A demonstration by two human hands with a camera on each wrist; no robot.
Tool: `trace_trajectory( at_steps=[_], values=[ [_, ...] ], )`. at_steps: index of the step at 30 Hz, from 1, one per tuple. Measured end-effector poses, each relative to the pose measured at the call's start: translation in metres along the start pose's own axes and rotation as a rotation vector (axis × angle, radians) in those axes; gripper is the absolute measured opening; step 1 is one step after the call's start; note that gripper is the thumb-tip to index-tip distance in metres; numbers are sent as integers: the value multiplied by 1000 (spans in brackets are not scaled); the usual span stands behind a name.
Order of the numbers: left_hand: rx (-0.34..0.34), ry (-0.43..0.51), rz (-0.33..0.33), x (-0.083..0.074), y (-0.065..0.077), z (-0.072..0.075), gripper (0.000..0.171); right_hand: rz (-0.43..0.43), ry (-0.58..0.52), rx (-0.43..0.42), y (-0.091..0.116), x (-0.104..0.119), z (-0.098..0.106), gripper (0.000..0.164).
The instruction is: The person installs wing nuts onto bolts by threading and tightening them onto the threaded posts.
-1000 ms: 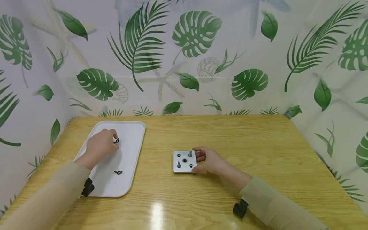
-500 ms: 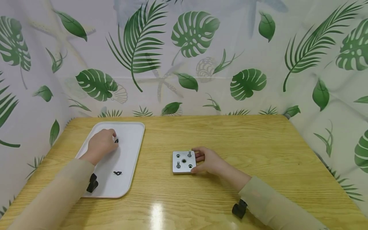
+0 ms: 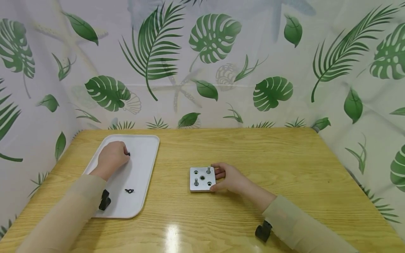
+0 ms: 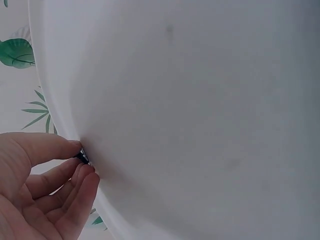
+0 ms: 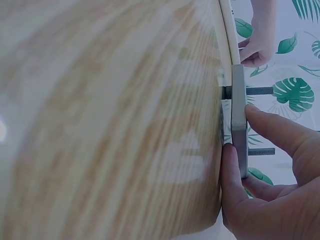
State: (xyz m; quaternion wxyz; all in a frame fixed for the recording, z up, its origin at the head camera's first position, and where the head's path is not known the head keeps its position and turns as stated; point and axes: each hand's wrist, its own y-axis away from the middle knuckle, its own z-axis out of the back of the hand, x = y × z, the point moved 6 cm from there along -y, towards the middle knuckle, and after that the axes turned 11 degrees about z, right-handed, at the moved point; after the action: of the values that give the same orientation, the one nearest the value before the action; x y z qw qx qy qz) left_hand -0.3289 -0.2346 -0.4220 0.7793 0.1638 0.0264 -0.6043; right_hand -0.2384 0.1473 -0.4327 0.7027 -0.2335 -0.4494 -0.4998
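Over the white tray (image 3: 143, 149) my left hand (image 3: 111, 156) pinches a small black wing nut (image 4: 83, 157) between thumb and fingertips; only a bit of it shows. A second black wing nut (image 3: 129, 190) lies nearer the tray's front. My right hand (image 3: 232, 178) grips the right edge of a square metal plate (image 3: 202, 172), thumb (image 5: 272, 125) on its upper face and a finger (image 5: 231, 170) beneath. Two threaded bolts (image 3: 196, 182) stand upright through opposite corners of the plate. Its other two corners and its centre have open holes. A bolt head (image 5: 227, 92) shows under the plate.
The wooden table (image 3: 269, 147) carries the tray on the left and the plate near the middle. A leaf-patterned cloth (image 3: 177, 70) hangs behind and along both sides. Black wrist cameras (image 3: 263, 231) hang below the sleeves.
My left fingers have closed around the wing nut, which now is mostly covered. The left forearm has shifted slightly right. My right hand and the plate stay put.
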Motion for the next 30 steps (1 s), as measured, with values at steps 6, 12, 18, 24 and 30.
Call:
trace_trajectory(
  at_steps=[6, 12, 18, 24, 30],
  values=[
    [10, -24, 6, 1, 0, -2, 18, -2, -6, -17, -1, -4, -2, 83],
    [-4, -8, 4, 1, 3, 0, 17, -27, -5, -23, -3, -8, -3, 83],
    [-46, 21, -45, -1, 4, 8, 17, -32, -6, -20, -3, -6, -2, 83],
    [-67, 31, -78, -1, 2, 12, 15, -30, 1, -26, -3, -5, -1, 83],
    [-46, 24, -66, -3, 0, 15, 17, -23, 8, -31, -5, -5, 0, 83]
  ],
)
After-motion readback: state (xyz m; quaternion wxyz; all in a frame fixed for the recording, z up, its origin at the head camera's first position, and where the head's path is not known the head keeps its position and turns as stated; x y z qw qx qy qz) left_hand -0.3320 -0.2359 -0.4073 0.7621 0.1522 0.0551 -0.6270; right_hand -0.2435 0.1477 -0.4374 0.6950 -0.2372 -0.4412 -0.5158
